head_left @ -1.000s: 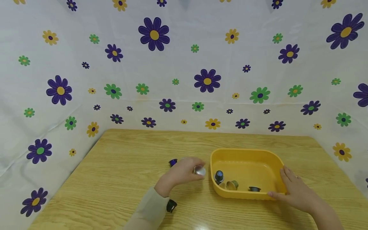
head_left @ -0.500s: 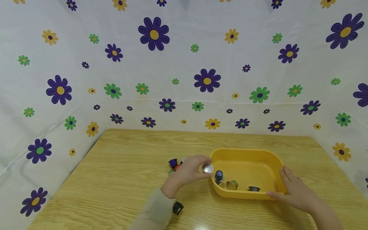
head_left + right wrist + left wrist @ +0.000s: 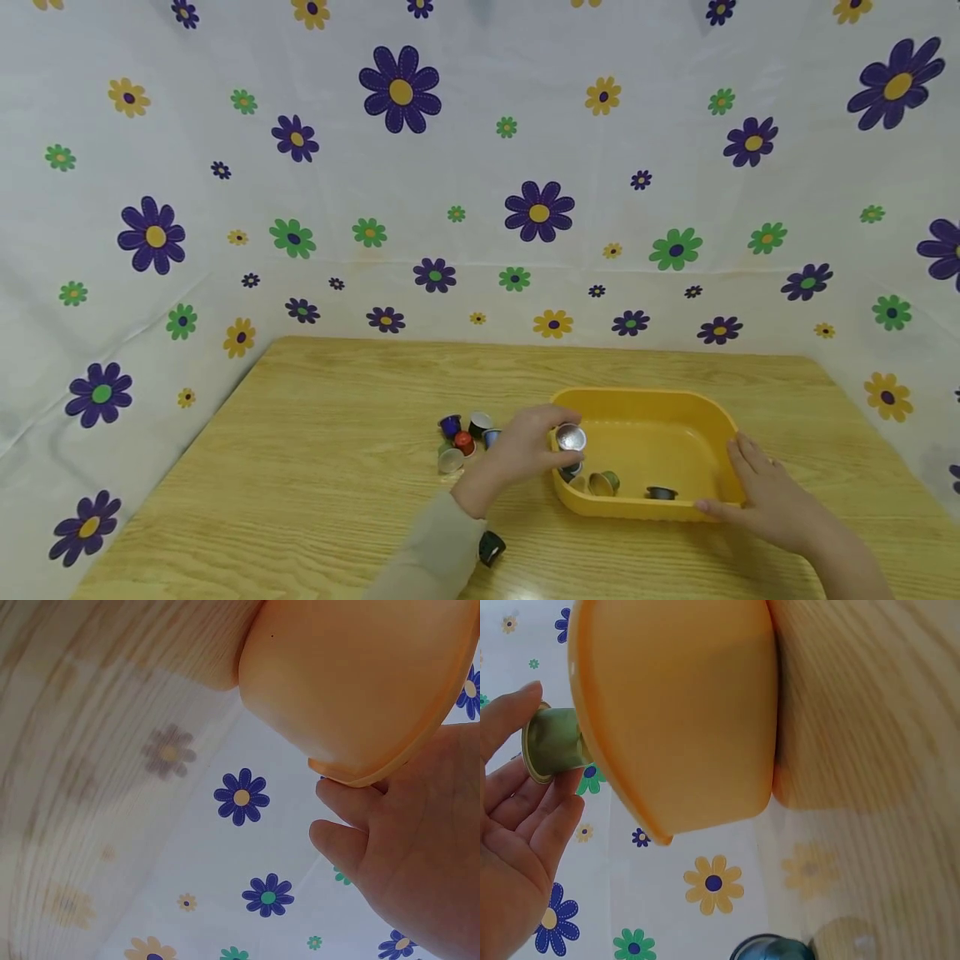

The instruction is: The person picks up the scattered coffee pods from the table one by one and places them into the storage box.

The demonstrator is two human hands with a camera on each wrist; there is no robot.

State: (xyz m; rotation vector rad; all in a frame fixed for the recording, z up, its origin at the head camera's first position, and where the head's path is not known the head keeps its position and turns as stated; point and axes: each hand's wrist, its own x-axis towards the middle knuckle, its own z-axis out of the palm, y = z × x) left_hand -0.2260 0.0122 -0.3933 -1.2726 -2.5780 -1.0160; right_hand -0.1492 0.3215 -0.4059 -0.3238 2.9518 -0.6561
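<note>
A green coffee capsule (image 3: 555,742) is pinched between the thumb and fingers of my left hand (image 3: 525,450). Its silvery lid (image 3: 571,437) faces me in the head view, just over the left rim of a yellow plastic basin (image 3: 645,400). My right hand (image 3: 780,496) grips the basin at its near right corner, thumb on the front rim and fingers along the right side. Inside the basin lie a green capsule (image 3: 603,483) on its side and a dark capsule (image 3: 661,493) by the front wall. Other capsules at the left end are partly hidden by my left hand.
Left of the basin, a loose cluster on the wooden table (image 3: 337,433) includes a dark blue capsule (image 3: 450,426), a red capsule (image 3: 464,443) and a pale-lidded capsule (image 3: 451,460). A flowered cloth (image 3: 450,167) hangs behind the table and at both sides.
My left hand has carried the capsule rightward from the table to over the basin's left rim, uncovering the capsule cluster. The right hand and basin stay put.
</note>
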